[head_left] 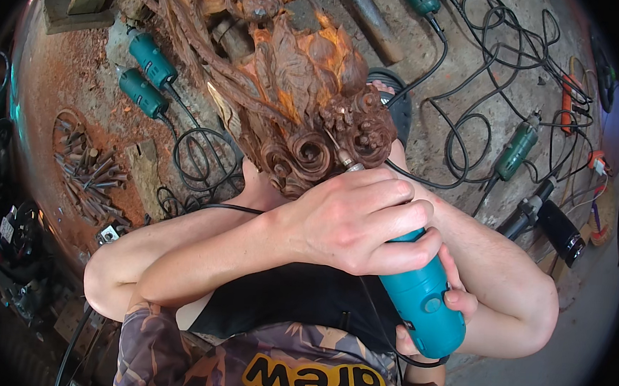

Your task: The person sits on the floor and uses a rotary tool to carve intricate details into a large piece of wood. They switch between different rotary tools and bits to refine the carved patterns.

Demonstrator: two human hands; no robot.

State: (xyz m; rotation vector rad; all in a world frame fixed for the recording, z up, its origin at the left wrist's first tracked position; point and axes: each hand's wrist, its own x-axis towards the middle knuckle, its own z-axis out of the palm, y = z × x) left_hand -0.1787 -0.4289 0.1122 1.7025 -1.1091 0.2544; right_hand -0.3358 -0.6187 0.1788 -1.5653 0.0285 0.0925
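Observation:
A teal die grinder point(427, 302) lies slantwise across my lap, its nose pointing up and left. My left hand point(365, 222) wraps round its front part, fingers closed. From the right, my right hand point(460, 300) grips the rear body, partly hidden behind the tool. The thin metal bit point(341, 148) reaches the curled lower end of a reddish-brown wood carving point(288, 84); whether it touches cannot be told. Scrolls, leaf shapes and a knobbly cluster cover the carving, which stands between my legs. Orange-toned patches show on its upper part.
Two teal grinders point(144, 92) lie at the left on dusty ground, beside scattered metal bits point(85, 170) and a wood block point(146, 174). Tangled black cables point(464, 132) spread at the right around another green grinder point(517, 146). A dark pipe point(368, 21) lies at the far side.

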